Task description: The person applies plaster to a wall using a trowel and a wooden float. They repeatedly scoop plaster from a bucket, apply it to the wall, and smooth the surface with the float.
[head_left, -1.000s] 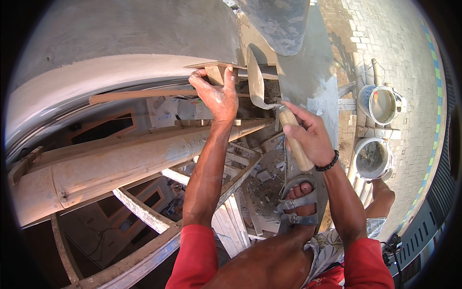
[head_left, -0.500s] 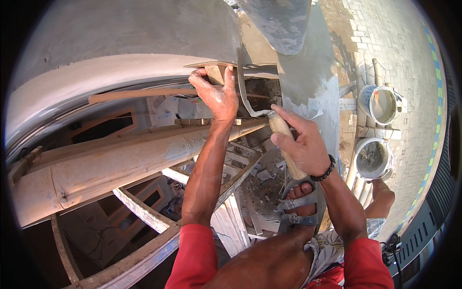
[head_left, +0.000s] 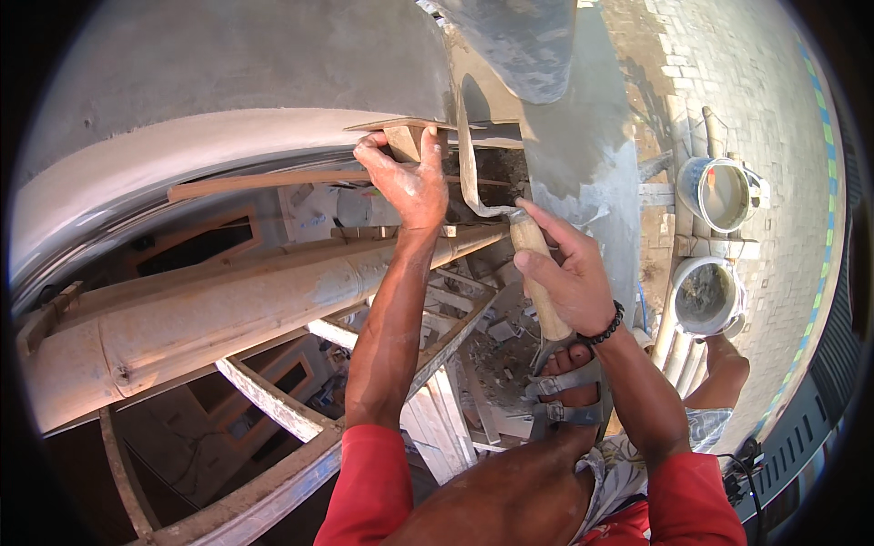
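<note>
Beside grey plaster (head_left: pixel 255 64), hands (head_left: pixel 407 188) hold a wooden board (head_left: pixel 402 143) and trowel (head_left: pixel 537 259).

Grips a grey metal trowel (head_left: pixel 468 166) by its pale cylindrical wooden handle (head_left: pixel 531 235) in the right hand (head_left: pixel 575 284). Holds a thin brown board (head_left: pixel 401 124) by its pale wooden block (head_left: pixel 403 144) in the left hand (head_left: pixel 410 189).

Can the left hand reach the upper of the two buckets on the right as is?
Probably not: the left hand is holding the wooden float, and the upper bucket sits well off to the right, beyond the right hand and its trowel.
</note>
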Demonstrator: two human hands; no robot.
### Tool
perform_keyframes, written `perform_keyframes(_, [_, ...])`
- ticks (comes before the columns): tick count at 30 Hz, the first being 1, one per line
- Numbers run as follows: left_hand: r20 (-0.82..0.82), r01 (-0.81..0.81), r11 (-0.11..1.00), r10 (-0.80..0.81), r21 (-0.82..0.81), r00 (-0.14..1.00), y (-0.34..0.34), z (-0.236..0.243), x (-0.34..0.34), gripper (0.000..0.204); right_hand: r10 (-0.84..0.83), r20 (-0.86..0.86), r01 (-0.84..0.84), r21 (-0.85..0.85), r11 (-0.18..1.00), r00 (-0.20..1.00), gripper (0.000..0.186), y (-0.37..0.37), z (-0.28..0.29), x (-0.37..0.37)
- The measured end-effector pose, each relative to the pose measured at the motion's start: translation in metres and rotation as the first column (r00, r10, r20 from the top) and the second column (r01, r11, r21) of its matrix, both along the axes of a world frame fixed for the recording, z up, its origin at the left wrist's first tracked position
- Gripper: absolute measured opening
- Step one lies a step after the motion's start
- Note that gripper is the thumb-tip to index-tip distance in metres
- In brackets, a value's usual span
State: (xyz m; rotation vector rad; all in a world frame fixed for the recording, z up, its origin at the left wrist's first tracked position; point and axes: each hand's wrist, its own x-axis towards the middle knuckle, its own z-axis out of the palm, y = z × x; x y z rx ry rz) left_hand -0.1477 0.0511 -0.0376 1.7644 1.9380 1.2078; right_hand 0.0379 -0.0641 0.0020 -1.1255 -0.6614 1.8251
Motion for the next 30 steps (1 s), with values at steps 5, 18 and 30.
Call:
perform_keyframes(5, [0.018, -0.013, 1.0, 0.012, 0.015, 1.0, 0.001, -0.003, 0.0, 0.047, -0.103, 0.14, 0.083, 0.142, 0.986, 0.985, 0.054, 0.0, -0.006, -0.029])
perform_keyframes(18, [0.032, -0.028, 0.999, 0.027, 0.019, 0.999, 0.002, -0.005, -0.003, 0.047, -0.003, 0.224, -0.025, 0.125, 0.992, 0.975, 0.059, -0.038, 0.006, -0.017])
perform_keyframes(30, [-0.008, -0.006, 1.0, 0.006, 0.012, 1.0, 0.0, 0.001, 0.001, 0.046, 0.028, 0.104, -0.037, 0.085, 0.996, 0.994, 0.054, 0.01, -0.011, -0.001])
